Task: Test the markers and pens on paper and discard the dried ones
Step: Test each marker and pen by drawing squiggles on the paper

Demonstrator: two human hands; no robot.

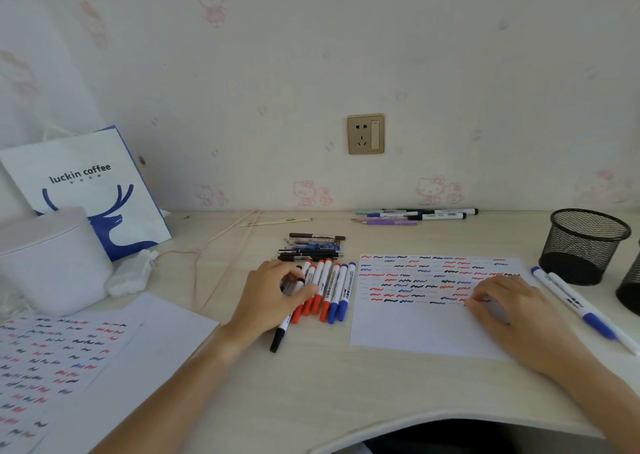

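Red, blue and black squiggles fill the upper half of our test sheet (426,329), lying right of centre on the pale counter (311,384). Our right hand (512,311) rests on it with fingers curled down onto the paper; we cannot tell whether it holds anything. Our left hand (273,294) lies over the row of red and blue markers (329,291) at frame centre, its fingers curled round a black-capped marker (282,329). Dark pens (311,247) lie stacked just behind the row. Two blue markers (581,308) lie at the sheet's right edge, near a black mesh cup (585,245). More pens (415,215) lie along the wall.
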